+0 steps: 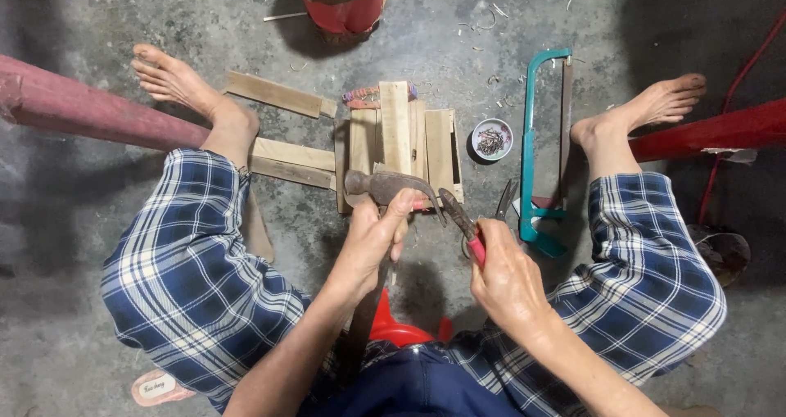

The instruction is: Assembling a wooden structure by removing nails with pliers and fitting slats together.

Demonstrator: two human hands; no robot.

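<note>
Grey concrete floor (98, 302), scuffed and littered with shavings, lies under me as I sit with my bare feet spread wide. Between my knees sits a small stack of wooden slats (399, 142) nailed together, one upright strip across the top of it. More loose planks (291, 161) lie just to its left, and another slat (277, 94) lies beyond them, near my left foot (182, 85).

My left hand (372, 238) is clenched around the neck of a claw hammer (391, 186), its rusty head lying over the near edge of the slats. My right hand (508, 282) is closed on the red handles of a pair of pliers (460, 219), whose dark nose points up toward the hammer's claw, almost touching it.

Right of the slats stands a small round white bowl (493, 139) holding a heap of dark nails. Beside that lies a teal-framed hacksaw (536, 151), lengthwise, near my right foot (647, 110). Red poles (82, 110) run out on both sides past my feet, and a red cylindrical thing (344, 7) stands beyond the slats. A pink sandal (160, 387) rests by my left thigh, and a red stool edge (397, 331) shows beneath me.
</note>
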